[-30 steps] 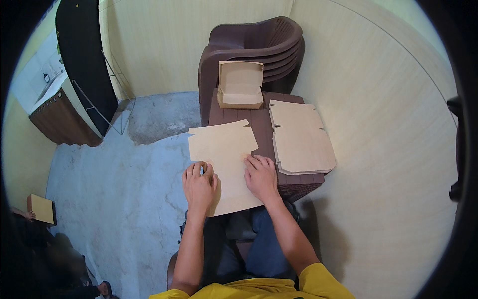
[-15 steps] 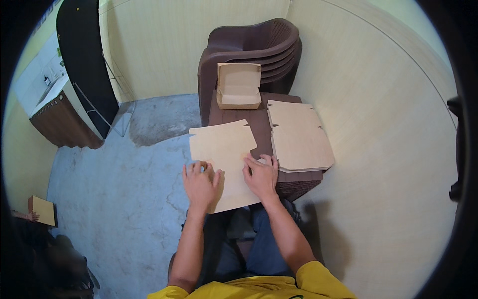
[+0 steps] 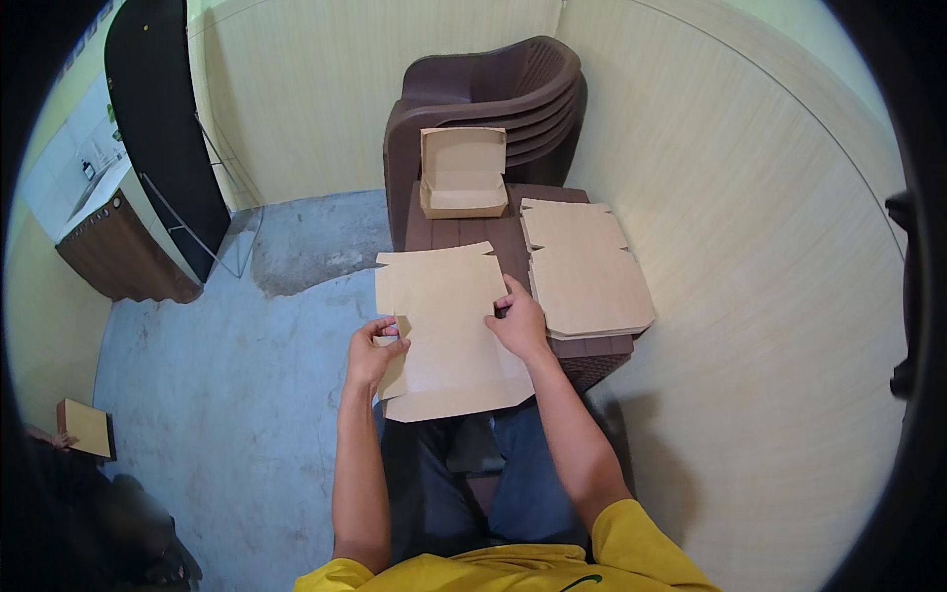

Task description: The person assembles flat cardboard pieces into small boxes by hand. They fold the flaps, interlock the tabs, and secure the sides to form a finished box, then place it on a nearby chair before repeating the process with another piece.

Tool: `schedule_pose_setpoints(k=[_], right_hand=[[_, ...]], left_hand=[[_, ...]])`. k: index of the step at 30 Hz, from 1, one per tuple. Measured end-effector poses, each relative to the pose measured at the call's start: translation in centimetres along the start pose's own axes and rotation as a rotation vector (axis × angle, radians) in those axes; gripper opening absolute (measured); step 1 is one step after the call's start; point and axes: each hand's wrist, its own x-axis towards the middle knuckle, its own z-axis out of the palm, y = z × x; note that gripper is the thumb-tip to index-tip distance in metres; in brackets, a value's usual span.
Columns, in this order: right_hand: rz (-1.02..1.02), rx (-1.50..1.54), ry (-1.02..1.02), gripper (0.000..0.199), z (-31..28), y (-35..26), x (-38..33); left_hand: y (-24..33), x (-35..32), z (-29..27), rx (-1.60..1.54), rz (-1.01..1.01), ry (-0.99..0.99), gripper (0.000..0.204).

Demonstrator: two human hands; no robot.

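Note:
A flat brown cardboard box blank (image 3: 446,340) with notched edges lies over my lap and the near end of the brown table (image 3: 422,235). My left hand (image 3: 373,353) pinches its left side, thumb on top, beside a flap that stands partly bent up. At the right edge, my right hand (image 3: 517,321) holds the blank near a notch, with the fingertips partly hidden. Just right of that hand is a stack of similar flat blanks (image 3: 588,276). Toward the back of the table sits a folded cardboard box (image 3: 464,180) with its lid raised.
Stacked brown plastic chairs (image 3: 483,79) stand behind the table, near the wood-patterned wall (image 3: 730,247). Far left are a sink counter (image 3: 94,197) and a tall black panel (image 3: 158,118). At lower left, another person's hand (image 3: 64,439) touches a cardboard box (image 3: 87,428).
My hands have moved outward from the blank's surface to its two side edges. The left flap now bends upward, and the whole view has shifted slightly.

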Motion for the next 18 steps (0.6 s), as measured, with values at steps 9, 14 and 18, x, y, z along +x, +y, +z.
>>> schedule_pose_setpoints(k=[9, 14, 18], right_hand=[[-0.059, 0.75, 0.095, 0.105, -0.1, 1.0, -1.6], [-0.141, 0.714, 0.019, 0.119, -1.7, 1.1, -2.3], [-0.169, 0.693, 0.006, 0.121, -2.0, 1.6, -1.3]], left_hand=[[-0.1, -0.6, 0.1, -0.299, 0.111, -0.072, 0.039], [0.3, 0.2, 0.0, 0.006, 0.216, -0.063, 0.036], [-0.2, 1.4, 0.5, -0.001, 0.243, -0.096, 0.034]])
